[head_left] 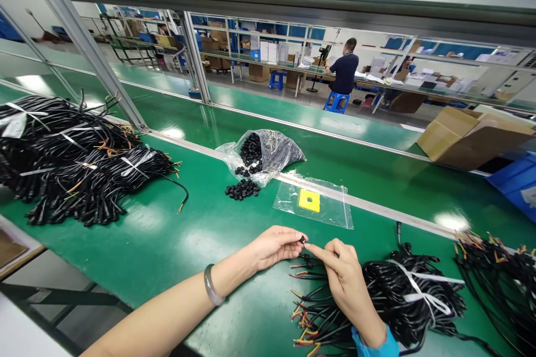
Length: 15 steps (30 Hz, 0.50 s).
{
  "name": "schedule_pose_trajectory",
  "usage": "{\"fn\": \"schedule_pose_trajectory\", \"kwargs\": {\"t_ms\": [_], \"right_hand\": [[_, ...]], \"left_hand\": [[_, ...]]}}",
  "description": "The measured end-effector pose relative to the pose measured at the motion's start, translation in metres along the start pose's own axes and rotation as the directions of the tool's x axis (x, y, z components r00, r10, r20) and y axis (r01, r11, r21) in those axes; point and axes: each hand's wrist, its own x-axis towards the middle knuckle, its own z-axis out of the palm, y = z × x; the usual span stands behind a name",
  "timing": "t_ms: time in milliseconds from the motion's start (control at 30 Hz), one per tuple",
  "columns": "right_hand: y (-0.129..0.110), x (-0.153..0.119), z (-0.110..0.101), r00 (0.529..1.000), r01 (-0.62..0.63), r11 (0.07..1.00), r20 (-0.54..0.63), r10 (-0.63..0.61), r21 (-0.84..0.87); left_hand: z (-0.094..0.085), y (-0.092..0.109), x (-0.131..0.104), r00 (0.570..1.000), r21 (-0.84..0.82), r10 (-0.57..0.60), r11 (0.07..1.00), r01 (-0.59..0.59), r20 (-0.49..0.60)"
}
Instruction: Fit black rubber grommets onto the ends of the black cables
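Grip: left hand (274,245) pinches a small black ring part (302,240) between thumb and fingertips; right hand (345,279) closes its fingertips on a black cable end (309,257) just beside it.
Part look: tiny, dark, round; finer detail too small to tell.
Place: above the green table (176,240), near its front edge.
Under the right hand: tied cable bundle (402,295), black with red, yellow and orange wire tips.
Farther back: loose black parts (242,189) spilling from a clear bag (268,153).
Far left: large cable pile (71,162).

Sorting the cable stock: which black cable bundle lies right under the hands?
The white-tied bundle beneath the right hand; the others lie far left and far right.
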Motion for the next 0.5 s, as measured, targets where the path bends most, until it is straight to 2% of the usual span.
{"fn": "schedule_pose_trajectory", "kwargs": {"t_ms": [167,300,500], "right_hand": [[0.0014,-0.0003,0.0018,1.000,0.000,1.000,0.008,-0.001,0.008],[0.0009,0.0000,0.0015,1.000,-0.027,0.999,0.000,0.027,0.030],[-0.0056,0.0041,-0.0023,0.991,-0.110,0.972,-0.050,0.123,0.209]], "left_hand": [[-0.0001,0.0007,-0.0003,0.999,-0.063,-0.018,0.998,0.020,0.035],[-0.0006,0.0015,0.0005,1.000,-0.025,0.000,1.000,0.000,0.017],[-0.0010,0.0001,0.0018,1.000,0.011,0.015,1.000,-0.015,-0.018]]}}
